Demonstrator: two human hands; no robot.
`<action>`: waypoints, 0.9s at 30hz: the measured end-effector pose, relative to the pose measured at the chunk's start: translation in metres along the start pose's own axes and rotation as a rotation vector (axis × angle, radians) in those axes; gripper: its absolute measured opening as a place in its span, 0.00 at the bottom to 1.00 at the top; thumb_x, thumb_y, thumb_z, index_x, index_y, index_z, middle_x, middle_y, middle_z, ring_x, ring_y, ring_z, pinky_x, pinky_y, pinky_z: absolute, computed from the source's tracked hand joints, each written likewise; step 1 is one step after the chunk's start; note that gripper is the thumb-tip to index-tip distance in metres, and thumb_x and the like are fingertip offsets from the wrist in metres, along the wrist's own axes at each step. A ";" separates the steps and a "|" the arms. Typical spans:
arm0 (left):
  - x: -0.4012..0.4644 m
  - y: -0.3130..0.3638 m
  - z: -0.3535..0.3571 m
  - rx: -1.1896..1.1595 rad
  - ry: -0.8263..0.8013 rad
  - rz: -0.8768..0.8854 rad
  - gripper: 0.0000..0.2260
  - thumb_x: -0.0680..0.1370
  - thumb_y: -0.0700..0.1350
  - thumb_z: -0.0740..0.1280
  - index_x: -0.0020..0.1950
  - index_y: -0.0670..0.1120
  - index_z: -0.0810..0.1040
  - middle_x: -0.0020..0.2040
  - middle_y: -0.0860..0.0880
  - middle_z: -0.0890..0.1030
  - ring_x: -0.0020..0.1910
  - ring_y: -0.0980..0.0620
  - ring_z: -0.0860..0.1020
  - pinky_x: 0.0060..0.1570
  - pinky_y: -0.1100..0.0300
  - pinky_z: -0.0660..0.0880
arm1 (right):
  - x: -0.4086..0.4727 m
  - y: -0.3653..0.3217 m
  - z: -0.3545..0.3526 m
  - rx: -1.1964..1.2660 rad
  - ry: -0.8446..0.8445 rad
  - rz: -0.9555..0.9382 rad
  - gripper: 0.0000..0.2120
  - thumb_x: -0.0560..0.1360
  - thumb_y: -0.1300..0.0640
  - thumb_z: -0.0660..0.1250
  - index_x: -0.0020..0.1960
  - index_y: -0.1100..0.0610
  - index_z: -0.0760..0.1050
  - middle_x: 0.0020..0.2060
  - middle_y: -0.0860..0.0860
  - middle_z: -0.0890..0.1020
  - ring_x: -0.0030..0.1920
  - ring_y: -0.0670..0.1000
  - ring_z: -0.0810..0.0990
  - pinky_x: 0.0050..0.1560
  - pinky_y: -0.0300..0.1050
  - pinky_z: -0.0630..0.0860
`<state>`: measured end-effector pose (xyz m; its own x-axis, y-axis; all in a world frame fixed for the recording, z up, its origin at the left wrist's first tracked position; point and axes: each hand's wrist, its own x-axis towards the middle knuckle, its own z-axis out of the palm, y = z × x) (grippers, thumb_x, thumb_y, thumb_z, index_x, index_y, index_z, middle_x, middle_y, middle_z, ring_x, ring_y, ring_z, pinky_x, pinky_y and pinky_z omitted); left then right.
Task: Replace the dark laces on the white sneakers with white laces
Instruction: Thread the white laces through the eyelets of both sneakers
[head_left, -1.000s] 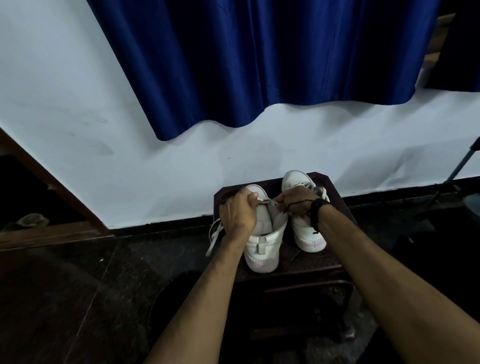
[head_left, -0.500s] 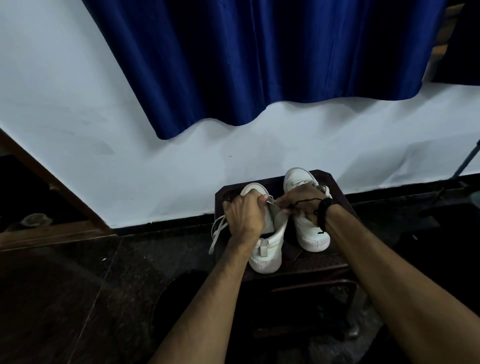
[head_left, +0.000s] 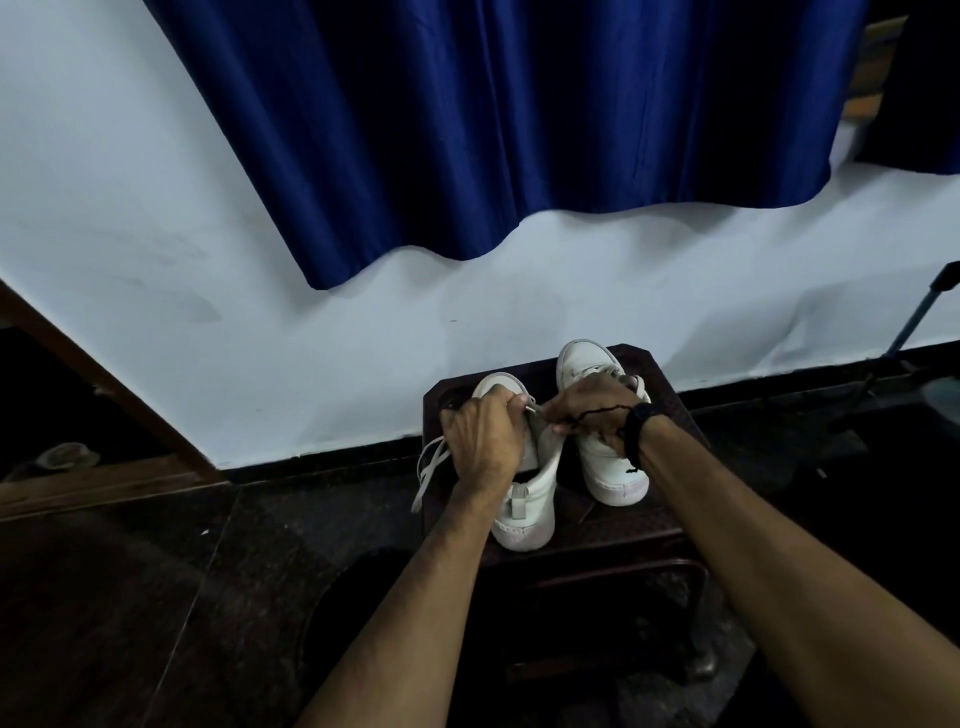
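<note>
Near sneaker's eyelets behind hands.

Hands on laced sneaker

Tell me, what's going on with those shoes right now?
Left hand and right hand both pinching white lace over near sneaker. Loose lace end dangles left. Second sneaker waits beside it on stool. Nothing in the way.

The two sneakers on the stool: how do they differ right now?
The near sneaker is being worked by both hands, left hand and right hand; the far sneaker stands beside it, partly behind the right hand. A white lace dangles beside the near one; none hangs from the far one. Both are white, heels toward the camera.
</note>
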<state>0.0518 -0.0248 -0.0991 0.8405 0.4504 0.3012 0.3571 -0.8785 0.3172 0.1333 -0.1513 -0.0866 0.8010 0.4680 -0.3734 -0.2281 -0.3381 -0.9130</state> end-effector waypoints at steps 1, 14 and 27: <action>0.000 -0.001 0.001 0.010 -0.002 0.013 0.16 0.81 0.58 0.59 0.50 0.50 0.81 0.45 0.45 0.84 0.49 0.43 0.80 0.51 0.50 0.66 | 0.001 0.000 0.000 -0.037 0.014 -0.009 0.06 0.70 0.69 0.71 0.46 0.70 0.80 0.35 0.57 0.80 0.32 0.46 0.78 0.32 0.35 0.74; -0.006 0.003 -0.001 0.061 0.064 0.173 0.12 0.81 0.52 0.60 0.48 0.50 0.81 0.38 0.45 0.84 0.41 0.43 0.82 0.48 0.51 0.67 | -0.001 -0.001 0.001 -0.050 0.043 0.012 0.07 0.74 0.68 0.67 0.39 0.60 0.76 0.35 0.57 0.78 0.38 0.54 0.78 0.51 0.49 0.79; -0.016 0.000 -0.008 -0.019 0.155 0.162 0.04 0.74 0.52 0.69 0.42 0.53 0.81 0.34 0.51 0.81 0.40 0.46 0.79 0.43 0.52 0.69 | -0.030 -0.012 0.023 -0.493 0.620 -0.173 0.10 0.75 0.59 0.61 0.52 0.59 0.78 0.49 0.60 0.82 0.55 0.60 0.78 0.55 0.45 0.68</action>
<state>0.0354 -0.0304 -0.0968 0.8131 0.3241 0.4837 0.2138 -0.9389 0.2696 0.0995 -0.1420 -0.0685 0.9967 0.0577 0.0578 0.0817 -0.6909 -0.7183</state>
